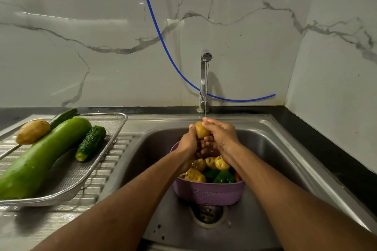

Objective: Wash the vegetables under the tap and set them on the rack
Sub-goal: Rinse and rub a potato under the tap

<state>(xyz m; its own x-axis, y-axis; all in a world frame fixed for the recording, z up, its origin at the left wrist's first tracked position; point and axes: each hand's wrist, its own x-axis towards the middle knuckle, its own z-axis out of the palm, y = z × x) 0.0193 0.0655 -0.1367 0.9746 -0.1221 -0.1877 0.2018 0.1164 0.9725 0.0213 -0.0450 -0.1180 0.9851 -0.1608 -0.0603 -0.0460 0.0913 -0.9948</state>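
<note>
Both hands — left (188, 144), right (221, 136) — grip one potato (201, 130) (under water).

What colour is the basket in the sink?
Purple basket, clearest in the head view.

lower half of the potato (201, 130) hidden inside both hands' grip, basket (208, 191) contents below the grip partly covered by wrists, long gourd (40, 157) cut off at the left edge

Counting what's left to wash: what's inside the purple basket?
In the purple basket: several potatoes, green peppers, and something orange at the right edge. The hands and top layer cover whatever lies deeper.
</note>
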